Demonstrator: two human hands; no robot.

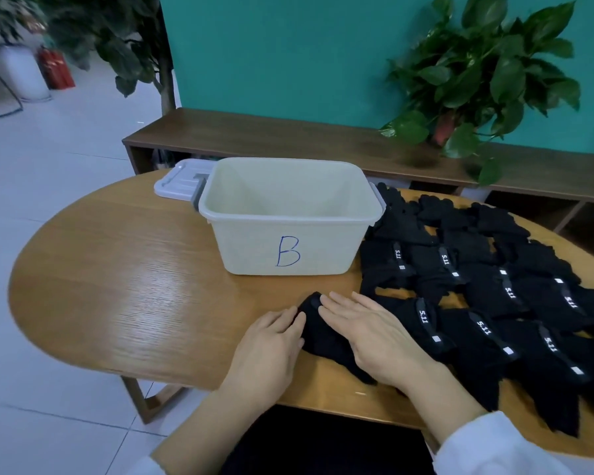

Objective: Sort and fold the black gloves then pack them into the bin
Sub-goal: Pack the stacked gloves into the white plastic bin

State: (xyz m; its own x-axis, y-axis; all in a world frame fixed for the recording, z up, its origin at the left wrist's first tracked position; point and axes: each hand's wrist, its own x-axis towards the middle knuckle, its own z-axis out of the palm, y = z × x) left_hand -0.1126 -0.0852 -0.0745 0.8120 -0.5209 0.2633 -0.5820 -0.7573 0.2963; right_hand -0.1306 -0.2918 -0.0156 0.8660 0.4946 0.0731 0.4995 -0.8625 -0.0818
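Black glove (323, 332) lay flat on the wooden table (124, 279), just before the bin (288, 217) marked "B". Right hand (367, 332) pressed on it, fingers straight and flat. Left hand (271, 341) touched its left edge, fingers relaxed. Rows of black gloves (487, 296) covered the table's right side. Bin lid (179, 181) lay behind the bin.

We see a teal wall (288, 63) behind a low dark wooden shelf (254, 135), on which a leafy green plant (487, 73) stands. The floor (48, 173) has pale tiles. The bench (117, 286) is rounded, of light glossy wood.
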